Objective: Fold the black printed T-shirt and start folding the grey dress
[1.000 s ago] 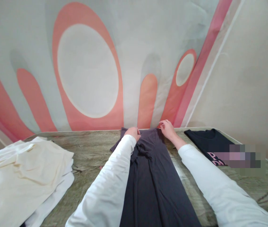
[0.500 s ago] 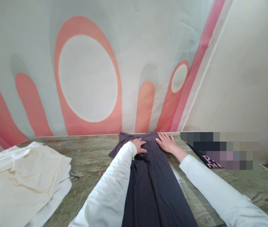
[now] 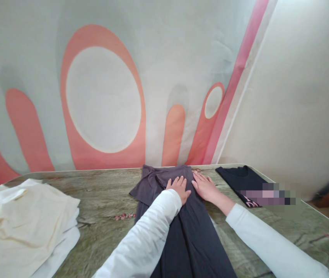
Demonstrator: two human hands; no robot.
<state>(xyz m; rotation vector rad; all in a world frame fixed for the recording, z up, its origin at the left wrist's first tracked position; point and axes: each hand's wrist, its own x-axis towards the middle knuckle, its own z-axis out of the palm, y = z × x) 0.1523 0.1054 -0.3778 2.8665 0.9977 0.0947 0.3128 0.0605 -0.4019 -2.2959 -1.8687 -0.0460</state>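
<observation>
A long dark grey garment [image 3: 187, 235] lies lengthwise on the wood-patterned table [image 3: 103, 197], its far end near the wall. My left hand [image 3: 179, 188] rests flat on the garment's far part, fingers stretched out. My right hand [image 3: 205, 187] lies flat beside it on the garment's right side, fingers spread. Both hands press on the cloth and hold nothing. A sleeve or flap of the garment [image 3: 144, 189] sticks out to the left of my left hand. Both my arms wear white sleeves.
A pile of cream and white clothes [image 3: 22, 224] lies on the table's left. A black shirt with pink print [image 3: 245, 183] lies at the right near the table's edge. A wall with pink and grey shapes [image 3: 103, 96] stands right behind the table.
My hands have come back from the garment's far edge toward me and now lie flat and close together on the cloth. The view has shifted slightly to the right.
</observation>
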